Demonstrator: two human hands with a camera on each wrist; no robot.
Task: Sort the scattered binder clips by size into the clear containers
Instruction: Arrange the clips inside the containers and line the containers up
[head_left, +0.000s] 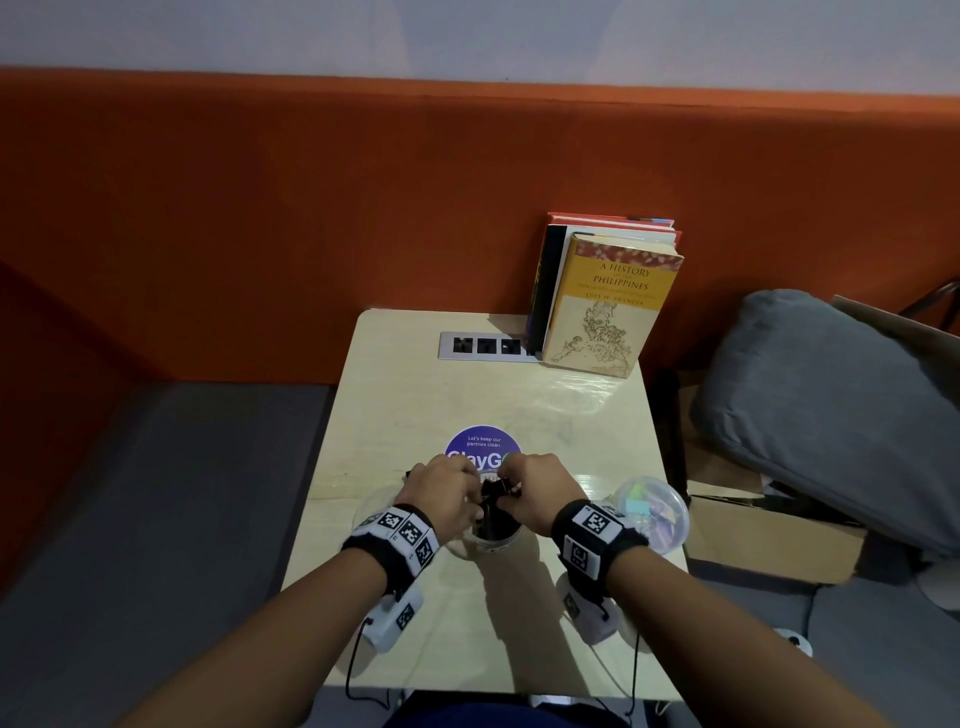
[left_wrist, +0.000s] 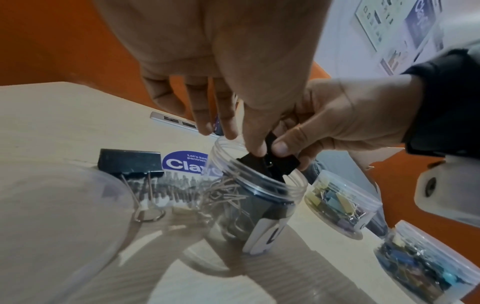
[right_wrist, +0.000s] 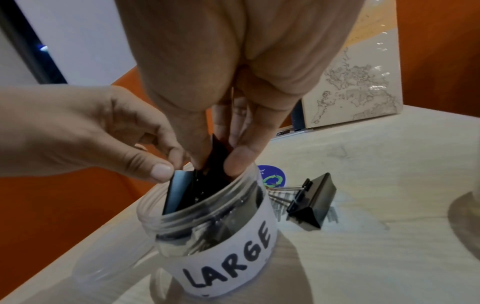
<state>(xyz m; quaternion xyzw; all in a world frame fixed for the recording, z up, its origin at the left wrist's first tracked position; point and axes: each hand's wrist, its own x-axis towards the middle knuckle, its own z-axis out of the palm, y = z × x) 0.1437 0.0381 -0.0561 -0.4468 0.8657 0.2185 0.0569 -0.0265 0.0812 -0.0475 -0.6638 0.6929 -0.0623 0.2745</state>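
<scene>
A: Item one, the jar labelled LARGE (right_wrist: 207, 232), standing upright on the surface (right_wrist: 376, 205). What is going into it?

B: Two large black clips (right_wrist: 200, 183), standing half above the rim. The left hand (right_wrist: 85, 131) is pinching the outer plate with thumb and forefinger; the right hand (right_wrist: 228, 86) is pinching the neighbouring black body from above. Both grips are clenched on the clips; neither is released.

A: Advice for the step?

B: The jar is looking crowded with wire handles already. I would be tilting the clips so they slide between the handles, easing them down rather than forcing, and letting go only once they are sitting below the rim. Nobody is steadying the jar, so a hard push may be tipping it.

A: Item two, outstanding stock?

B: One more large black clip (left_wrist: 131, 162) is lying on the surface just beside the jar, handles pointing toward it.

A: What is each view adding?

B: The right wrist view is giving the label. The left wrist view is showing two further clear containers (left_wrist: 342, 207) of small coloured clips, well to the right. The head view is hiding the clips under both hands, yet showing a stack of books (head_left: 608, 296) at the far edge.
</scene>
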